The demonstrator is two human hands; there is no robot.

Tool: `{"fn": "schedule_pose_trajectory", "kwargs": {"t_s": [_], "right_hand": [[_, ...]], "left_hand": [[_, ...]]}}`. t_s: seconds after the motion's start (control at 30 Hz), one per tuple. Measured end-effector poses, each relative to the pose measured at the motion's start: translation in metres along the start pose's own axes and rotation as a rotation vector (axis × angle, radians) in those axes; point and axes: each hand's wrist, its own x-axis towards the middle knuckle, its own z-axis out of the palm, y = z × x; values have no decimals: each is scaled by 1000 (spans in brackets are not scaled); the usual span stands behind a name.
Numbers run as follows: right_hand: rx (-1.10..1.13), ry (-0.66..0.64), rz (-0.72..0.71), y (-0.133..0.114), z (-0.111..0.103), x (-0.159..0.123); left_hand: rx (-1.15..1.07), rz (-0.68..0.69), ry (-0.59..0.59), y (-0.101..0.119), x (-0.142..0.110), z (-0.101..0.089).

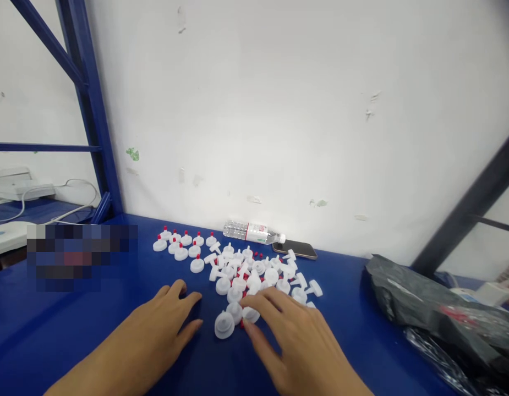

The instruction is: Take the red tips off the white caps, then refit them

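Observation:
A heap of several small white plastic caps, some with red tips, lies on the blue table. My left hand rests flat on the table just left of the heap, fingers stretched out and holding nothing. My right hand lies on the near edge of the heap, fingers spread, with fingertips touching a white cap. Another loose cap sits between my two hands. A tidy group of red-tipped caps stands at the back left of the heap.
A clear water bottle lies on its side by the white wall, next to a dark phone. A grey plastic bag lies at the right. Blue frame posts rise at the left. A blurred patch covers the table's left part.

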Motion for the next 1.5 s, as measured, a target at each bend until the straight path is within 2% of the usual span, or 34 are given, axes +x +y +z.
{"fn": "schedule_pose_trajectory", "kwargs": {"t_s": [0.1, 0.2, 0.37, 0.5, 0.63, 0.77, 0.97, 1.13, 1.3, 1.43, 1.5], "right_hand": [[-55, -82, -34, 0, -7, 31], [-101, -94, -81, 6, 0, 72], [-215, -138, -136, 17, 38, 131], [-236, -166, -128, 19, 66, 155], [-224, -172, -95, 19, 82, 160], [-193, -182, -60, 21, 85, 157], [-162, -201, -15, 30, 78, 147], [-156, -234, 13, 41, 71, 137], [-148, -241, 43, 53, 59, 124], [-144, -239, 59, 61, 52, 116], [-145, -236, 62, 63, 50, 114]], "left_hand": [[48, 6, -41, -1, -1, -1], [48, 4, -35, -3, -1, 0], [13, -31, -95, 10, -5, -18], [8, -64, -144, 19, -9, -32], [19, -77, -167, 15, -9, -28], [13, -75, -162, 10, -8, -23], [40, -51, -144, 12, -9, -21], [73, -58, -137, 12, -10, -5], [-7, 3, -114, 17, -8, 8], [-99, 87, -16, 25, 1, 17], [-133, 118, -7, 30, 8, 22]]}}
